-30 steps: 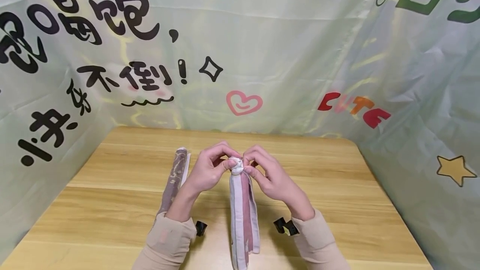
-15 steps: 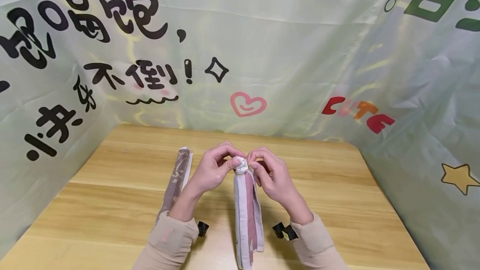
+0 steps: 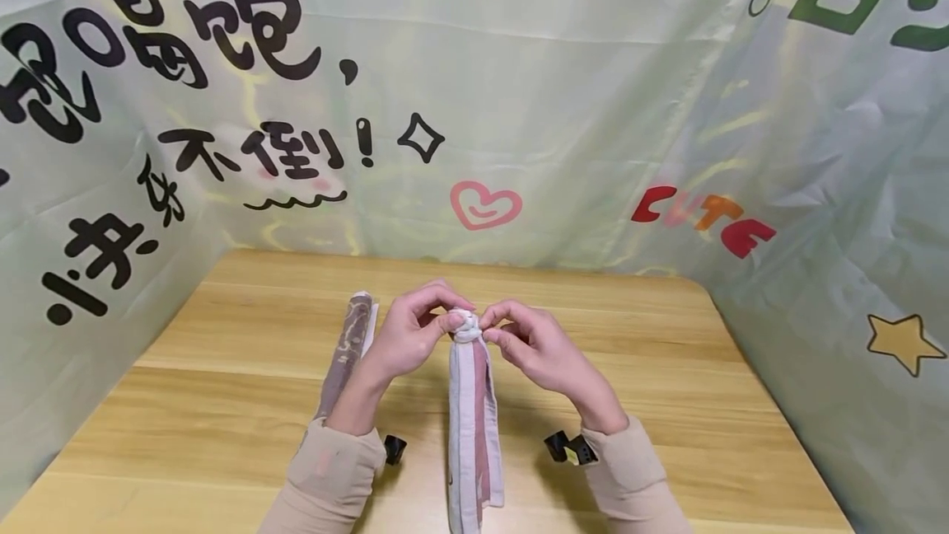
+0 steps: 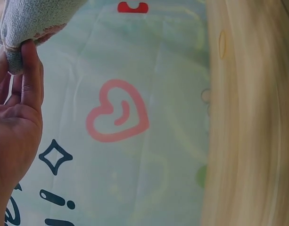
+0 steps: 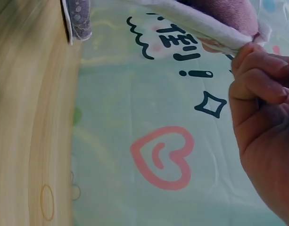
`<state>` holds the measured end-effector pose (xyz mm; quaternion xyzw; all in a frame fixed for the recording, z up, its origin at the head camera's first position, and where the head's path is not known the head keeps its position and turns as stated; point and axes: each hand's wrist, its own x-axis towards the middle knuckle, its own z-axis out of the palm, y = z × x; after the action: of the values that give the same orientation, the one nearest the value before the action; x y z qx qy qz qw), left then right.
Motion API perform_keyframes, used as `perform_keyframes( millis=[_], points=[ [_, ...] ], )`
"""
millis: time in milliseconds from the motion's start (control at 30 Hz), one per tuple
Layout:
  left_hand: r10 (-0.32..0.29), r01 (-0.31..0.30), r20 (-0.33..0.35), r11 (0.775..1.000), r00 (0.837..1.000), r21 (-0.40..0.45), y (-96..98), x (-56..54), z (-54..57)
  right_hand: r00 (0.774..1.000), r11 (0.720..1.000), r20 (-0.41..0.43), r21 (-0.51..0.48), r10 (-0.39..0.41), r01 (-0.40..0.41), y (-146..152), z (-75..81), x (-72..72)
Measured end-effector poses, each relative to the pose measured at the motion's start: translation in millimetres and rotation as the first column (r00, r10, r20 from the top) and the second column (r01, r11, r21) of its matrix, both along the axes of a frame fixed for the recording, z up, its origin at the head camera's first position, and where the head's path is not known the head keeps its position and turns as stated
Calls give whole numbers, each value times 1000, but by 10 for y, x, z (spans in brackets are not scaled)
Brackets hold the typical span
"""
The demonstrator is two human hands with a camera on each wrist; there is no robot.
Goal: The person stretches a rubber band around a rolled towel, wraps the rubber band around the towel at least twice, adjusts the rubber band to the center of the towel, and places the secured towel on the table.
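Observation:
A folded, striped towel (image 3: 465, 427) in white, grey and pink hangs lengthwise above the table, its top end gathered into a knob. My left hand (image 3: 411, 334) pinches that knob from the left between thumb and fingers. From the other side my right hand (image 3: 544, 353) pinches at the knob's edge with curled fingers. A thin band (image 4: 12, 48) circles the gathered tip in the left wrist view, just by my left fingertips. In the right wrist view the towel's pink fold (image 5: 229, 14) tapers to my fingertips; whether they also hold the band is hidden.
A rolled brown-patterned cloth (image 3: 348, 353) lies on the wooden table (image 3: 667, 386) left of my left forearm. Printed fabric walls (image 3: 578, 105) enclose the table's back and sides. Small black camera mounts (image 3: 569, 447) stick out at both wrists.
My right hand drew close to the knob half a second ago, then shifted slightly right. My left hand keeps its pinch, and the towel hangs a little turned.

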<state>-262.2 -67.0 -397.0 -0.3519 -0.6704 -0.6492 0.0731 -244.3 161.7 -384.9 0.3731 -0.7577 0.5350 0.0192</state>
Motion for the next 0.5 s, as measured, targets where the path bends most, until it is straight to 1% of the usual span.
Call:
perform_keyframes(
  millis=[67,133,233,267,333,400,467,500],
  points=[
    [4,-4,-4,1000,1000,0,-6,-3,-3,1000,998,-14,51,-28,29,8,27,5],
    [6,-6,-8,1000,1000,-5,-5,-6,-4,998,994,-49,100,-48,53,18,48,1],
    [3,-4,-15,1000,1000,-15,7,-7,-6,994,990,-111,137,-25,40,47,57,-18],
    [1,-1,-19,1000,1000,-15,13,-7,-8,994,990,-110,139,-6,21,56,58,-24],
    [-3,3,-31,1000,1000,-16,23,-9,-14,995,992,-87,119,47,-36,70,55,-32],
    [2,-3,-39,1000,999,-17,32,-8,-20,995,993,-39,80,88,-85,73,50,-31],
    [19,-20,-44,1000,999,-22,39,-9,-20,994,994,27,27,103,-103,55,48,-20],
    [33,-35,-45,999,998,-28,43,-10,-17,994,996,56,0,93,-93,41,48,-11]
  ],
)
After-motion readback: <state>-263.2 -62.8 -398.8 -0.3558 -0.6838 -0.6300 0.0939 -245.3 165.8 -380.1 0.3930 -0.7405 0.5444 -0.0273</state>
